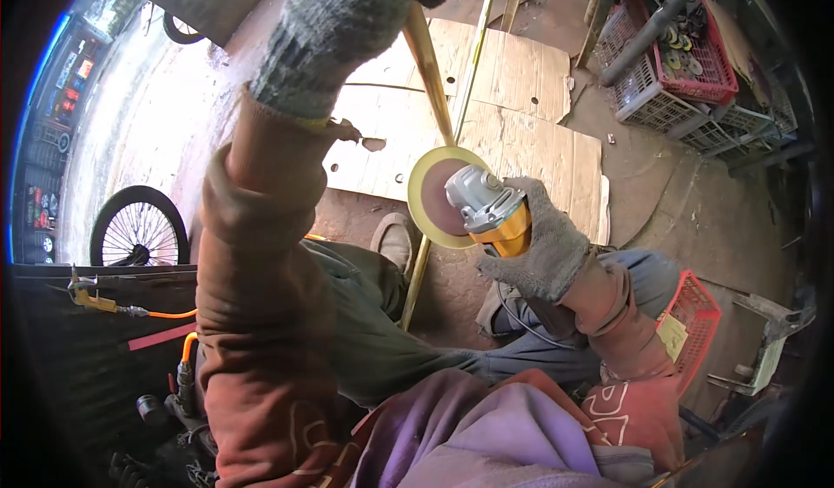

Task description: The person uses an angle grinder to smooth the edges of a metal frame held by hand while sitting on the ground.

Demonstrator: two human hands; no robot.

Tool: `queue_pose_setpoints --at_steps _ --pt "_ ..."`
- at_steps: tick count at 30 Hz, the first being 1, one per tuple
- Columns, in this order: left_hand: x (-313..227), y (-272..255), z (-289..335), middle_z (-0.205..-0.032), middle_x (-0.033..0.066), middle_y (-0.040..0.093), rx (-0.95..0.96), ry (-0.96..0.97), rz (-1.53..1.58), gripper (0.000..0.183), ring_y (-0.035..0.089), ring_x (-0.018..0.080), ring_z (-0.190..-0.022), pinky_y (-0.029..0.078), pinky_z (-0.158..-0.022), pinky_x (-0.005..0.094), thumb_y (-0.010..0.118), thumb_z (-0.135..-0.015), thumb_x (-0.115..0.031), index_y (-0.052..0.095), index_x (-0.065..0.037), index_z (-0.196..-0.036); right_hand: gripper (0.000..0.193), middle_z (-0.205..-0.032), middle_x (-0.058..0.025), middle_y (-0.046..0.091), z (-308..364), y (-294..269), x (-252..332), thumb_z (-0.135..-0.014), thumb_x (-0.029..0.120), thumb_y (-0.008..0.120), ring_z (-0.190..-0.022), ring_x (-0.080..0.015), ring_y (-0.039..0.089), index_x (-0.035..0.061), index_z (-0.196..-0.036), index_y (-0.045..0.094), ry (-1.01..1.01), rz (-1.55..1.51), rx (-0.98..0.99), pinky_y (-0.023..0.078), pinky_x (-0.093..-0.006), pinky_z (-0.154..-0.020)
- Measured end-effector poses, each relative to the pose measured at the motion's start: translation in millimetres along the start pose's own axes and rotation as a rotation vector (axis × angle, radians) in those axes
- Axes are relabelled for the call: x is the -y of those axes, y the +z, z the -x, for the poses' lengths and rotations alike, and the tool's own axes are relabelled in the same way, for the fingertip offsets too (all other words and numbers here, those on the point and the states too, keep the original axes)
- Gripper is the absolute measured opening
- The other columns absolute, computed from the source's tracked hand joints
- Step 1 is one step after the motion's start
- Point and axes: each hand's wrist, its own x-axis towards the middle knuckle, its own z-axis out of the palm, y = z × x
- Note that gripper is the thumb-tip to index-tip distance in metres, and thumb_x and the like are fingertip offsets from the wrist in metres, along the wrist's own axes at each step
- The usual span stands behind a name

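My right hand (543, 249), in a grey knit glove, is wrapped round the yellow body of an angle grinder (499, 219). The grinder's large round disc (426, 197) is yellow-rimmed with a brownish middle and lies over a brass-coloured metal bar (426, 62). Whether disc and bar touch, I cannot tell. At the upper edge my left hand (343, 32), also gloved, is closed round the bar's far end; part of its fingers is cut off by the picture's edge. Below the disc, a golden length (417, 284) shows between my shoes.
Flattened cardboard (521, 141) covers the floor ahead. Crates (647, 102) stand far right, a red one (695, 71) holding discs. Another red basket (695, 327) is beside my right leg. At left are a spoked wheel (139, 227) and an orange hose (174, 314).
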Motion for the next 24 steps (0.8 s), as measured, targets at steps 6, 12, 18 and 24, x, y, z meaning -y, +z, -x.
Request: queue_pose_setpoints --at_steps 6,12,18,24 --pt "-9 -5 -3 -0.090 0.0071 0.074 0.007 -0.224 0.142 0.021 0.063 0.0118 -0.074 0.048 -0.062 0.0248 0.074 -0.096 -0.015 0.082 0.003 -0.104 0.087 -0.129 -0.0224 0.069 -9 4 -16 -0.078 0.029 0.093 -0.120 -0.0400 0.071 0.0067 -0.146 0.042 0.006 0.024 0.013 0.057 -0.0452 -0.100" --pt "-20 2 1 -0.085 0.0052 0.072 -0.012 -0.233 0.137 0.026 0.062 0.0110 -0.072 0.047 -0.061 0.0259 0.078 -0.093 -0.020 0.081 0.003 -0.104 0.087 -0.128 -0.0236 0.068 0 7 -25 -0.078 0.030 0.093 -0.119 -0.0395 0.071 0.0059 -0.145 0.042 0.048 0.025 0.042 0.057 -0.0449 -0.100" --pt "-11 1 0 -0.080 0.0036 0.070 0.055 -0.193 0.162 0.024 0.062 0.0110 -0.069 0.047 -0.060 0.0261 0.079 -0.092 -0.019 0.080 0.003 -0.101 0.088 -0.125 -0.0237 0.070 0 7 -22 -0.078 0.032 0.094 -0.115 -0.0407 0.073 0.0061 -0.143 0.042 0.030 0.036 0.008 0.058 -0.0464 -0.097" --pt "-12 -1 0 -0.085 0.0057 0.072 0.087 -0.143 0.168 0.021 0.064 0.0120 -0.072 0.050 -0.062 0.0266 0.077 -0.092 -0.016 0.080 0.003 -0.101 0.087 -0.126 -0.0212 0.068 7 7 -25 -0.076 0.030 0.095 -0.116 -0.0353 0.071 0.0053 -0.142 0.043 0.100 -0.032 0.114 0.057 -0.0437 -0.099"
